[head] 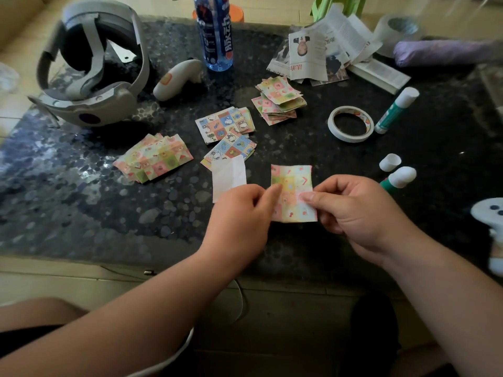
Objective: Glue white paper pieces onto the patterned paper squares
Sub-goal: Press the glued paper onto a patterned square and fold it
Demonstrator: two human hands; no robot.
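**One square in hand, four stacks waiting**

One patterned square (294, 194) is held up just above the table's near edge, between both hands. The left hand (239, 213) pinches its left edge with thumb and forefinger. The right hand (353, 213) pinches the right edge, thumb on top and the other fingers curled underneath.

A white paper piece (228, 178) sits right behind the left hand. Can't tell if that hand grips it too or if it just lies on the table. No white is visible on the face of the held square, so I'd say this one isn't glued yet.

Progress looks early to mid. The four stacks show only patterned faces, so I can't tell done from undone:
- pink-green stack (153, 157), to the left
- blue stack (226, 123)
- second blue stack (231, 151), below the first and touching the white piece
- pink stack (279, 100), further back

An open glue stick (398, 176) lies just right of the right hand, with its cap (389, 161) beside it. A capped spare stick (396, 110) leans next to a masking tape roll (349, 123).

The table (81, 200) has a dark, glossy, pebble-patterned top. At the back are a headset (92, 69), a controller (177, 80), a blue bottle (215, 31) and magazine clippings (313, 53). The floor beyond is pale tile and the room is dim.
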